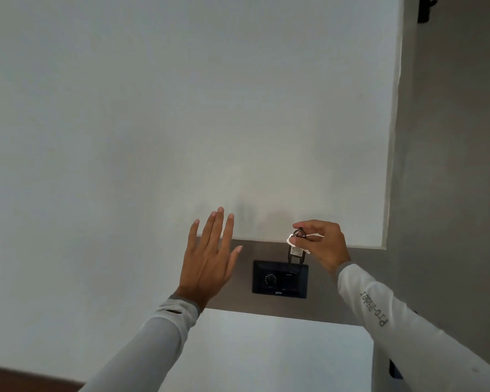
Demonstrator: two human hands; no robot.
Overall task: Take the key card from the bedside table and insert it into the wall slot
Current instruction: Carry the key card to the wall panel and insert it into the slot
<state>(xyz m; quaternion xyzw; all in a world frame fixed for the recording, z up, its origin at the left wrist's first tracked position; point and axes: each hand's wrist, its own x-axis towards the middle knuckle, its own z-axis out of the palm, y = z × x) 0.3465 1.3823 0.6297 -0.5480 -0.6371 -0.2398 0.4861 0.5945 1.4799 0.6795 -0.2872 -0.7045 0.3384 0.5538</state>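
A black wall panel (270,280) with a round dial on its left half sits in a grey-brown recessed strip of the wall. The key card (295,253), a small dark tag with a white label on a ring, hangs upright over the panel's top right part, its lower end at the slot. My right hand (321,243) pinches the ring and a white cord at the card's top. My left hand (210,258) is raised to the left of the panel with fingers spread and nothing in it.
White wall panels (181,108) lie above and below the recessed strip (351,312). A wall corner runs down at the right, with a grey wall (450,165) beyond it and a dark fixture (426,8) at the top right.
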